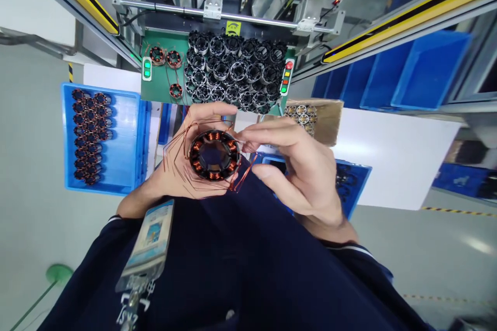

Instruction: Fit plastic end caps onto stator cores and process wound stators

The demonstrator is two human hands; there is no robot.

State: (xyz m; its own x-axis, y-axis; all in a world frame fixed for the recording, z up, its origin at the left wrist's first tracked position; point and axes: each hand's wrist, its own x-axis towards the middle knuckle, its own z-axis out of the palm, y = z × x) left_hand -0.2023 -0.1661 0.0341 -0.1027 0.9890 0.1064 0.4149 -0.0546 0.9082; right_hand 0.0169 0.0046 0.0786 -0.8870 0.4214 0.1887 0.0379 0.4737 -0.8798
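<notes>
In front of my chest, my left hand [180, 165] holds a motor stator [215, 175], a black ring wound with copper coils, its open end facing up. Long loose copper wires [178, 137] fan out from it over the palm and wrist. My right hand [301, 168] is just right of the stator, thumb and fingers apart, fingertips close to its rim. A bundle of wire ends [246, 173] sticks out between the stator and the right thumb. Whether the right fingertips touch a wire cannot be made out.
Several bare stator cores [233, 70] crowd the green bench [159, 90], beside a few wound stators [173, 59]. Left stands a blue bin [124, 139] of wound stators. Right are a cardboard box [330, 121] and a blue crate [363, 176]. Behind is a machine with a metal rod [256, 19].
</notes>
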